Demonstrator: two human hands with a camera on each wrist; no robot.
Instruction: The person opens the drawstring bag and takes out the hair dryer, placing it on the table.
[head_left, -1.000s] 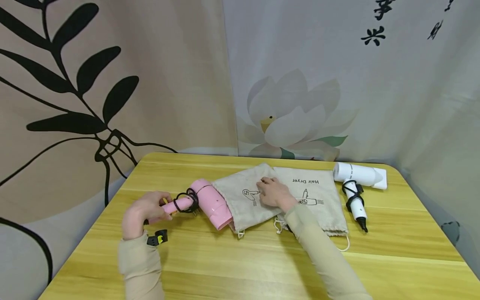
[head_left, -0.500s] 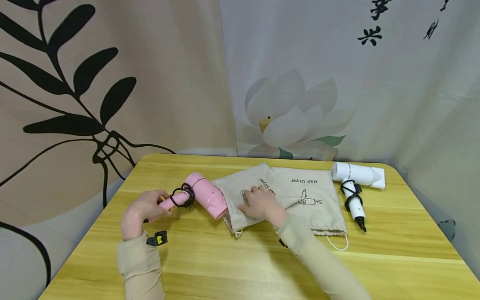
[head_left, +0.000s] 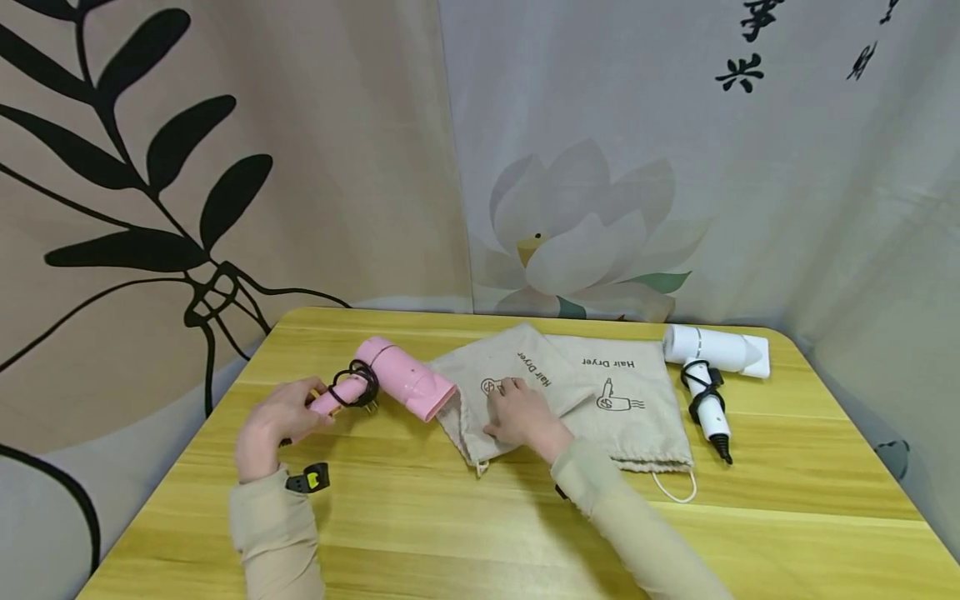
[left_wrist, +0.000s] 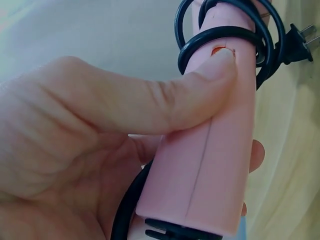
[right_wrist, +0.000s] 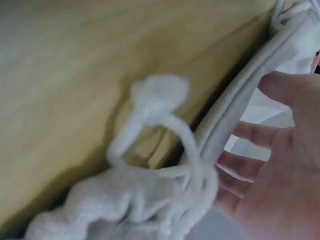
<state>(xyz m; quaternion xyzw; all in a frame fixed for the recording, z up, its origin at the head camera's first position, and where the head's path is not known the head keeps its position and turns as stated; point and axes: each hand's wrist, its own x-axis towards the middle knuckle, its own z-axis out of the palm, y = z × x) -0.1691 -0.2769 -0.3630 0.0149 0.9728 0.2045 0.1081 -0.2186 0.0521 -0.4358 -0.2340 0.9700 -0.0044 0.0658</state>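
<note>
My left hand [head_left: 281,425] grips the handle of a pink hair dryer [head_left: 408,379], thumb along its side in the left wrist view. A black cord [left_wrist: 225,37] is looped round the handle, its plug hanging beside it. The nozzle points right, at the mouth of a beige drawstring bag [head_left: 476,358] printed "Hair Dryer". My right hand [head_left: 521,419] lies on that bag, fingers extended; in the right wrist view the fingertips [right_wrist: 240,165] touch the cloth near its edge. Whether the nozzle touches the bag is unclear.
A second beige "Hair Dryer" bag [head_left: 648,379] lies to the right, partly under the first. Beyond it is a white hair dryer [head_left: 712,348] with a black cord round its handle. The wooden table [head_left: 450,533] ends at a printed curtain [head_left: 360,167].
The pink hair dryer has shifted left and away, its nozzle drawn off the bag's mouth. My right hand has slid left and nearer over the bag, uncovering more of its print.
</note>
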